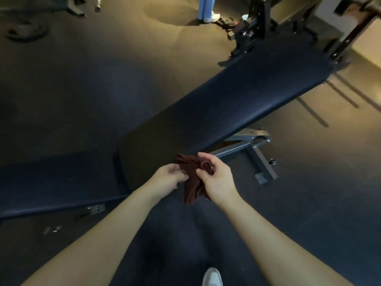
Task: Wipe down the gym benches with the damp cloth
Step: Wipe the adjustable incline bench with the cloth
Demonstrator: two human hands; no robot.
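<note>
A dark red cloth (192, 180) hangs bunched between both my hands, just in front of the near edge of the bench. My right hand (215, 177) pinches its upper part with thumb and fingers. On the cloth's left side, my left hand (168, 178) grips it with curled fingers. The long black padded bench back (237, 106) runs diagonally from the centre up to the right. Its seat pad (55, 180) lies to the left, lower in view. The cloth is held in the air, not touching the pad.
The bench's grey steel frame and foot (259, 159) stick out on the floor to the right. A black rack (257, 23) stands at the bench's far end. A person's legs (207, 9) stand at the top. My white shoe (212, 277) shows below. Weight plates (24, 32) lie top left.
</note>
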